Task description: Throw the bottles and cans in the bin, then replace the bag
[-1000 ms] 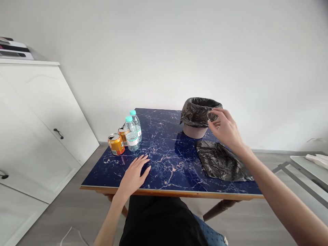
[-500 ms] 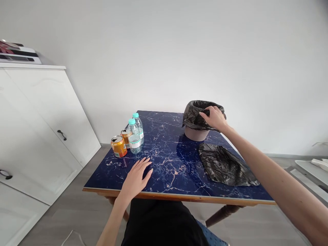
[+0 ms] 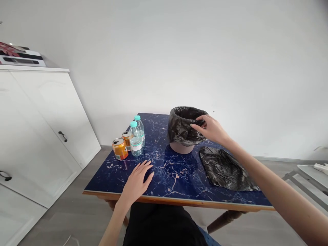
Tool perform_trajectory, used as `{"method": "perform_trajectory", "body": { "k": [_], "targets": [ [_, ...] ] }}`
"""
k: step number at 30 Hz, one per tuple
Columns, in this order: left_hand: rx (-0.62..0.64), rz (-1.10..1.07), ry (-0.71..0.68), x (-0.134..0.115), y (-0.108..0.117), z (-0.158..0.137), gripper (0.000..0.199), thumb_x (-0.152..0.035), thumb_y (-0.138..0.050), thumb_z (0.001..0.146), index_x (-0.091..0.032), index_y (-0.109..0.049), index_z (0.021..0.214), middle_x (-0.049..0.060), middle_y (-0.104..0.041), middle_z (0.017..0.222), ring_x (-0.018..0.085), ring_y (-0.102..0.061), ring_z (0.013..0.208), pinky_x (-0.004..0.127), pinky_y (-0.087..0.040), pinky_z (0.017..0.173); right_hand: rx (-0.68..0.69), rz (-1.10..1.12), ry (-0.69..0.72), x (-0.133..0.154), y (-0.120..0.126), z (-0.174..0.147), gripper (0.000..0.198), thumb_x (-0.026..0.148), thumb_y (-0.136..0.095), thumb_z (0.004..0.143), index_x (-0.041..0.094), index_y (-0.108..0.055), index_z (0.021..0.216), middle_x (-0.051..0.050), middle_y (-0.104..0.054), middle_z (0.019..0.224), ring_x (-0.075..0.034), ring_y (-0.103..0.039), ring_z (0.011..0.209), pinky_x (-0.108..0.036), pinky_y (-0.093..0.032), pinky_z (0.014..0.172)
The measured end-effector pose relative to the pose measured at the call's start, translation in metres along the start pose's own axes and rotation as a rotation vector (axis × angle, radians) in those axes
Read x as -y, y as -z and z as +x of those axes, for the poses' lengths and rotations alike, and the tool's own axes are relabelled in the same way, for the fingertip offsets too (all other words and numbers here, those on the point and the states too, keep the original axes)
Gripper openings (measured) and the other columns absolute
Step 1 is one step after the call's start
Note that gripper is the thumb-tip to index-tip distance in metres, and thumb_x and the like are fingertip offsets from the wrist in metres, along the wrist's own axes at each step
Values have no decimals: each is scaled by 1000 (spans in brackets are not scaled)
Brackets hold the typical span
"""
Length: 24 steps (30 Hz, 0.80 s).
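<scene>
My right hand (image 3: pixel 208 128) grips the rim of a small trash can (image 3: pixel 182 147), thumb outside and fingers over the edge. A black trash bag (image 3: pixel 180 128) lines the can and folds down over its outside, so only the greyish lower wall shows. My left hand (image 3: pixel 138 179) lies flat on the blue marbled table (image 3: pixel 164 171), fingers spread, near the front edge. Just beyond it stand two orange drink cans (image 3: pixel 120 149) and two clear bottles (image 3: pixel 136 143) with turquoise caps. A second black bag (image 3: pixel 228 171) lies flattened under my right forearm.
A white cabinet (image 3: pixel 46 136) with dark handles stands on the left, with a boxy white and black item (image 3: pixel 23 58) on top. Behind the table rises a plain wall (image 3: pixel 179 51). At the far right is a light rack or stand (image 3: pixel 312 176).
The lined trash can has moved left and nearer to me, with my right hand still on its rim. My left hand stays flat on the table; the cans and bottles have not moved.
</scene>
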<state>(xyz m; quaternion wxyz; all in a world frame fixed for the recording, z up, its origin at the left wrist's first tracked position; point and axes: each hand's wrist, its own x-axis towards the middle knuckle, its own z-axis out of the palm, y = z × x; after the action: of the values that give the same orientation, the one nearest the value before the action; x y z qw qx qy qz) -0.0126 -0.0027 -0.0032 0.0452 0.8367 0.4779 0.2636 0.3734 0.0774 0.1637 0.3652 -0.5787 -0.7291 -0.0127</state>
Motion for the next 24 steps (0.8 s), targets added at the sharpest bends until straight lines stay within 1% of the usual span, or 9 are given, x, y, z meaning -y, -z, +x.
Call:
{"method": "perform_trajectory", "body": {
  "k": [5, 10, 11, 13, 15, 16, 18, 21, 24],
  "targets": [
    [12, 2, 12, 0, -1, -1, 41, -46, -48, 113, -28, -65, 146, 4, -63, 160, 28, -53, 155, 54, -42, 132, 1, 65, 75, 29, 4, -32, 53, 70, -62, 100, 21, -69, 121, -14, -71, 122, -23, -70, 82, -40, -60, 77],
    [24, -4, 17, -1, 1, -2, 42, -48, -48, 113, -31, -63, 149, 3, -61, 163, 29, -50, 157, 54, -44, 131, 1, 93, 118, 43, 12, -56, 46, 67, -59, 104, 26, -68, 123, -13, -70, 124, -24, -71, 87, -38, -60, 72],
    [25, -5, 17, -1, 1, -2, 42, -48, -48, 113, -31, -62, 150, 3, -60, 163, 29, -49, 158, 54, -44, 132, -7, 107, 128, 44, 12, -60, 44, 64, -60, 104, 28, -68, 127, -13, -69, 127, -24, -71, 89, -39, -61, 74],
    [25, -8, 18, 0, 0, -1, 42, -48, -48, 113, -32, -61, 150, 2, -60, 163, 29, -49, 158, 55, -43, 132, -51, 165, 141, 44, 9, -67, 47, 58, -63, 105, 31, -62, 143, -13, -62, 142, -24, -71, 93, -43, -64, 84],
    [25, -8, 16, 1, -1, -1, 42, -48, -48, 113, -32, -60, 150, 2, -60, 163, 29, -50, 157, 56, -43, 132, -132, 246, 126, 40, 0, -76, 57, 52, -64, 105, 35, -51, 158, -14, -48, 157, -22, -72, 95, -48, -65, 94],
    [29, -6, 12, 1, -1, -1, 42, -48, -48, 113, -32, -60, 150, 2, -60, 163, 29, -50, 157, 56, -44, 132, -182, 283, 104, 37, -7, -81, 62, 50, -65, 105, 37, -46, 162, -15, -42, 162, -21, -72, 95, -49, -64, 97],
    [35, -2, 2, 2, -2, -1, 41, -47, -48, 114, -32, -60, 150, 3, -61, 162, 29, -51, 157, 57, -44, 132, -269, 345, 33, 29, -23, -91, 64, 47, -66, 104, 38, -43, 164, -15, -36, 165, -21, -73, 96, -50, -64, 97],
    [38, 3, -4, 3, -2, -1, 40, -46, -48, 114, -31, -59, 149, 3, -61, 162, 29, -50, 157, 58, -45, 131, -349, 426, -78, 17, -48, -109, 63, 44, -67, 104, 39, -44, 162, -14, -37, 164, -23, -73, 104, -48, -64, 95],
    [49, 16, 2, 3, -2, 0, 40, -46, -47, 114, -31, -58, 150, 3, -60, 163, 29, -49, 158, 57, -45, 132, -411, 474, -155, 9, -70, -128, 58, 43, -68, 103, 38, -48, 158, -13, -44, 158, -25, -73, 108, -49, -62, 97]
  ]
}}
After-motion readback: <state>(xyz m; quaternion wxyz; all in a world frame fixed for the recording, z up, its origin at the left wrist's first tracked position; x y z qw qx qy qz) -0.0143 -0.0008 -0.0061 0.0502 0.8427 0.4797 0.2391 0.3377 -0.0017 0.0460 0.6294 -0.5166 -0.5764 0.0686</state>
